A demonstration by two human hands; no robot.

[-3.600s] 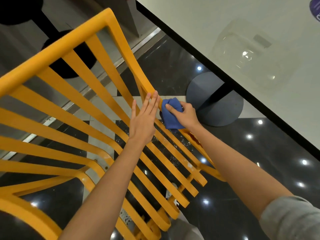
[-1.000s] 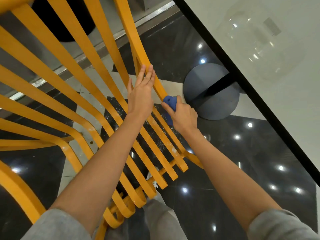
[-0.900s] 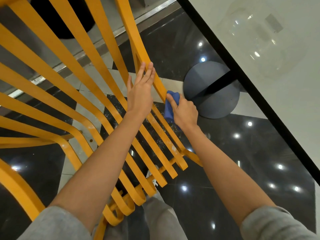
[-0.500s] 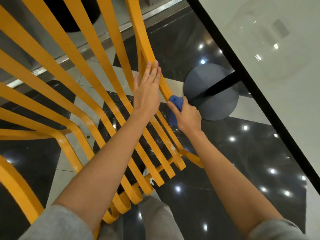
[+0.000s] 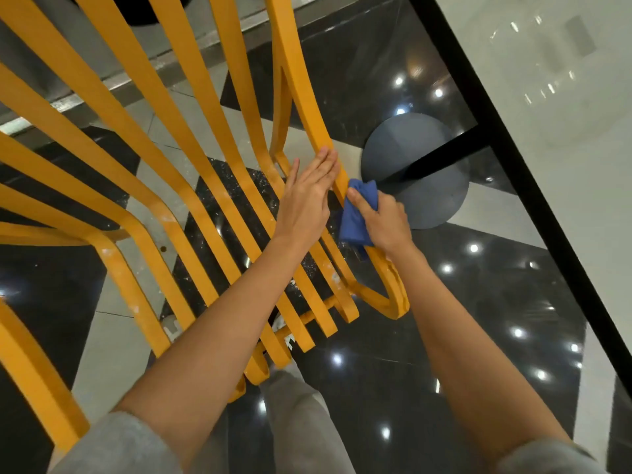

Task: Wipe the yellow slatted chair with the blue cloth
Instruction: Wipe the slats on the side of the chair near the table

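Observation:
The yellow slatted chair [image 5: 191, 186] fills the left and middle of the head view, its long slats running from the upper left down to curled ends near my legs. My left hand [image 5: 307, 196] lies flat with straight fingers against the inner side of the rightmost slat. My right hand [image 5: 383, 220] grips the bunched blue cloth [image 5: 357, 217] and presses it on the outer side of that same slat, just right of my left hand.
A white table [image 5: 554, 138] with a black edge runs along the right side. Its dark round base [image 5: 417, 172] stands on the glossy black and grey floor just beyond the cloth. My grey trouser leg [image 5: 301, 422] shows below the chair.
The view has shifted so the chair's slat ends sit lower right. My right hand with the cloth stays on the rightmost slat, rubbing slightly along it. My left hand keeps resting on the slat.

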